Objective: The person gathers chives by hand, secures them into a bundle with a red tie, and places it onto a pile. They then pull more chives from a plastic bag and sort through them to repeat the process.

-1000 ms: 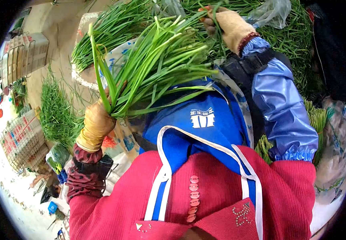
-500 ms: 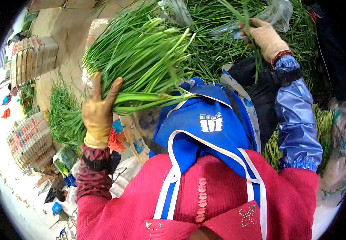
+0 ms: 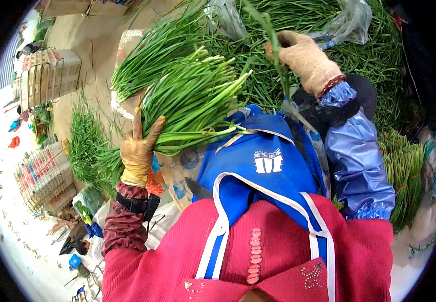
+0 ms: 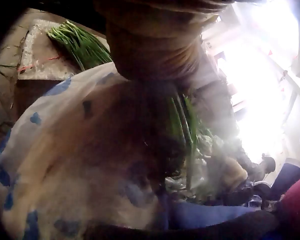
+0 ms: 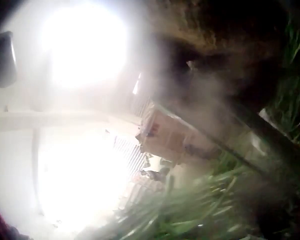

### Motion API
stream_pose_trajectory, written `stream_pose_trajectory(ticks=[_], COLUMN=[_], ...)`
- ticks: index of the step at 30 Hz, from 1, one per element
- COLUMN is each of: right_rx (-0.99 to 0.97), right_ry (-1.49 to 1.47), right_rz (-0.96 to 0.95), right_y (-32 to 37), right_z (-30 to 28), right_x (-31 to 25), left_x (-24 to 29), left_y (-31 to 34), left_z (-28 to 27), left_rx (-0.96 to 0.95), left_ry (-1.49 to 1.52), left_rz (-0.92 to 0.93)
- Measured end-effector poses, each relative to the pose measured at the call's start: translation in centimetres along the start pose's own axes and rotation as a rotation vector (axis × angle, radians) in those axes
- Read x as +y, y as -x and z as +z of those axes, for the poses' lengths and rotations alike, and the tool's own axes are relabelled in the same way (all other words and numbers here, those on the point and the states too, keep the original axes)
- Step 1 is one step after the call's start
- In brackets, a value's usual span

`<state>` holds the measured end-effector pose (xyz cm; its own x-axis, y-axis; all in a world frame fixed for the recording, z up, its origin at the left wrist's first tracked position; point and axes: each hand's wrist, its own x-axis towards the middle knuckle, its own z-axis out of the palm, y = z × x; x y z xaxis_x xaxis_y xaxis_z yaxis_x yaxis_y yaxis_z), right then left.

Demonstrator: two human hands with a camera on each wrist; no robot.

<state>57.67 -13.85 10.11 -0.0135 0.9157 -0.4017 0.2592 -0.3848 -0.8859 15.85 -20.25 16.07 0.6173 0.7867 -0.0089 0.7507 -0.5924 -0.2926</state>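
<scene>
In a yellowed glove, the left hand point(image 3: 138, 151) has two straight, spread fingers beside a bunch of long green stalks point(image 3: 193, 95); its other fingers are hidden. The pale stalk ends point toward the right. The right hand point(image 3: 308, 60), in a tan glove, pinches a few long green leaves point(image 3: 277, 55) that hang past its fingertips. In the left wrist view, the glove point(image 4: 155, 45) is dark and its fingers are out of sight. Blurred leaves point(image 5: 210, 135) cross below the shadowed right glove point(image 5: 215, 30) in the right wrist view.
Another green bunch point(image 3: 152, 60) lies on a speckled board point(image 3: 122, 108) behind. Loose greens point(image 3: 374, 75) and clear plastic bags point(image 3: 351, 22) spread at back right. Tied bundles point(image 3: 402, 176) stand at right, baskets point(image 3: 42, 173) at left. A blue apron point(image 3: 258, 136) covers the lap.
The left hand has gone from gripping the bunch at its base to spread fingers beside it, and the bunch now lies flatter. The right hand moved right, then back left with leaves.
</scene>
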Motion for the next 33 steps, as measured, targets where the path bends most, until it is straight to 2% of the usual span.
stream_pose_trajectory(ticks=[1,2,4,8,11,12,14,16,18,19,21,22,24,25,28,31,33], right_rx=[-0.055,-0.058,-0.149,-0.426,-0.274,-0.293,-0.477,-0.460,-0.357,-0.256,-0.248,-0.247,-0.414,-0.414,-0.319,-0.193,-0.241], right_ry=[-0.059,0.064,0.450,0.743,0.647,0.762,1.149,1.178,1.155,1.245,0.996,0.777,0.715,0.705,0.599,0.680,0.769], right_rz=[0.025,-0.035,-0.008,-0.023,0.032,0.012,-0.316,-0.095,0.096,0.005,-0.014,-0.032,-0.076,-0.113,-0.282,-0.250,-0.198], right_y=[0.4,-0.4,0.1,0.5,0.0,-0.3,-2.1,-3.4,-3.9,-3.5,-3.2,-2.9,-3.0,-3.0,-3.0,-2.5,-3.1], right_z=[0.4,1.2,2.6,7.6,11.6,11.6,10.5,8.1,5.2,4.9,4.9,5.7,7.8,9.0,12.5,12.7,11.5], right_x=[-1.7,-1.6,-5.3,-4.7,-0.6,0.3,4.3,6.2,5.0,4.0,0.4,-1.2,-3.1,-3.7,-2.9,0.0,3.4], left_x=[0.0,0.1,0.2,0.6,0.8,0.8,0.9,0.6,0.4,0.3,0.3,0.3,0.3,0.4,0.3,0.1,-0.1], left_y=[-0.2,-0.4,-0.5,-1.1,-1.6,-1.7,-1.6,-1.7,-1.8,-1.9,-2.1,-2.2,-2.6,-2.8,-3.1,-2.2,-1.5], left_z=[-0.7,-0.8,-0.9,-2.0,-3.0,-3.4,-4.0,-4.0,-4.3,-4.3,-4.4,-4.5,-4.6,-4.7,-4.9,-5.7,-5.7], left_rx=[-0.056,-0.048,-0.037,-0.066,-0.073,-0.079,-0.140,-0.169,-0.170,-0.165,-0.160,-0.159,-0.145,-0.135,-0.111,-0.159,-0.156], left_ry=[-0.008,-0.011,-0.019,-0.091,-0.114,-0.114,-0.122,-0.154,-0.142,-0.145,-0.137,-0.126,-0.117,-0.117,-0.082,-0.067,-0.082], left_rz=[0.012,0.014,0.017,0.058,0.084,0.089,0.085,0.097,0.117,0.125,0.147,0.162,0.208,0.234,0.278,0.255,0.253])
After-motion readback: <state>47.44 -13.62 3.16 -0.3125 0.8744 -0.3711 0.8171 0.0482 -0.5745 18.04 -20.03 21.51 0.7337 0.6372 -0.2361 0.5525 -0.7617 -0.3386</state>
